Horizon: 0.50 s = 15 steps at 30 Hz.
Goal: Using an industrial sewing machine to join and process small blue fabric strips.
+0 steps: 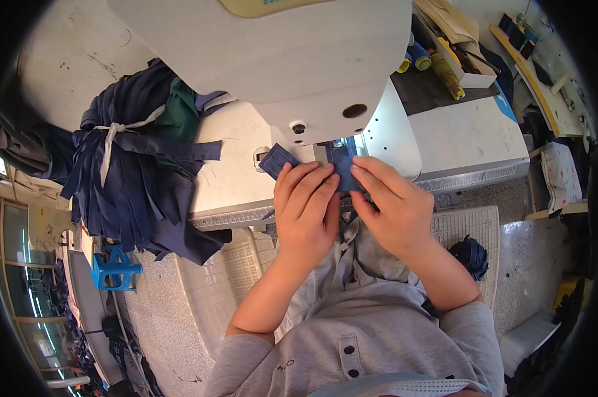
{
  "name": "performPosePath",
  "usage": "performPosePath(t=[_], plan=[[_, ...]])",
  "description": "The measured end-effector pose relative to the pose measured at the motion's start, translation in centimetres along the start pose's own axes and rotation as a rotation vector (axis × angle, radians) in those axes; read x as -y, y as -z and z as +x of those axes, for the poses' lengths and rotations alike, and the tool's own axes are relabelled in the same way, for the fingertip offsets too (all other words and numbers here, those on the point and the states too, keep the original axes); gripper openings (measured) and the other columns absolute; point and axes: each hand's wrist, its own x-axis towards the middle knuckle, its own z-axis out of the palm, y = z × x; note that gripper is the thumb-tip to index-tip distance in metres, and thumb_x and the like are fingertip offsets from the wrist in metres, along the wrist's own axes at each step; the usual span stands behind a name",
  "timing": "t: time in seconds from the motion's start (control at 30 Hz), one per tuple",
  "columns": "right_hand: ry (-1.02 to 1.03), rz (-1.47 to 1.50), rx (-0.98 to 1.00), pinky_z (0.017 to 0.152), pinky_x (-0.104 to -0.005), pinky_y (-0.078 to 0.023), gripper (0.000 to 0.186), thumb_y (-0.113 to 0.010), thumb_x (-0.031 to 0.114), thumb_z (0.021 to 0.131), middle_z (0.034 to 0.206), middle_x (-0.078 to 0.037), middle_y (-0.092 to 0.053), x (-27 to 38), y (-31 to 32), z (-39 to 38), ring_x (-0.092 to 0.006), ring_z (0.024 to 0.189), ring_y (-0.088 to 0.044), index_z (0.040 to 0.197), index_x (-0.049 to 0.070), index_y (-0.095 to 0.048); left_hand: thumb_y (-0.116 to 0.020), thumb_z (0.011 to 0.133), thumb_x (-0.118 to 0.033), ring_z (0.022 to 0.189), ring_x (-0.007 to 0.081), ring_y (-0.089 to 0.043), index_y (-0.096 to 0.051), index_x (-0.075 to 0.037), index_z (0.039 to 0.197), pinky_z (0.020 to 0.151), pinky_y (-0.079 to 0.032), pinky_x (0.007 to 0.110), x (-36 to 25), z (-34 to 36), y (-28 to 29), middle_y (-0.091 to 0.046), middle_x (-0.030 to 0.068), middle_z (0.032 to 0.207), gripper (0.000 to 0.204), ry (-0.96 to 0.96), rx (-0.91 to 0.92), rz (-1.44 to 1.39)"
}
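A white sewing machine [272, 59] stands before me, its needle area lit. Under its head lies a navy fabric piece [340, 173], with its far end near the presser foot. My right hand [399, 210] is closed on this piece's right edge, thumb and fingertips together. My left hand [305, 206] has its fingers curled, their tips resting at the left side of the same piece. Out from under its fingers, to the left, sticks a second navy fabric piece [278, 161] with a stitched outline. The needle itself is hard to make out.
Left on the table hangs a big bundle of navy fabric strips [130, 155], tied with a white strip. An open box [480, 78] and thread spools [419, 55] sit at the far right. Below are a blue stool [116, 270] and a dark fabric heap [469, 257].
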Motion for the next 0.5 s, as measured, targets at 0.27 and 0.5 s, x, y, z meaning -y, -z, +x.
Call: performPosePath(t=[0.27,0.5], plan=[[0.003,-0.021,0.026,0.061,-0.0258,-0.053,0.034,-0.076,0.013,0.073,0.116,0.002,-0.067,0.11,0.21,0.14,-0.0135,0.074,-0.068,0.106,0.006,-0.071,-0.072,0.071,0.004,0.108,0.0306,-0.063,-0.069,-0.004,0.099,0.105,-0.042,0.048,-0.05,0.01,0.01,-0.070,0.0089,0.110,0.029,0.001,0.000,0.000],[0.013,-0.024,0.010,0.061,-0.0259,-0.053,0.034,-0.076,0.013,0.073,0.117,0.002,-0.067,0.07,0.11,0.17,-0.0138,0.074,-0.068,0.106,0.007,-0.071,-0.071,0.072,0.005,0.107,0.0306,-0.063,-0.069,-0.004,0.099,0.105,-0.042,0.049,-0.20,0.08,0.09,-0.070,0.0083,0.110,0.028,0.022,0.016,0.013]])
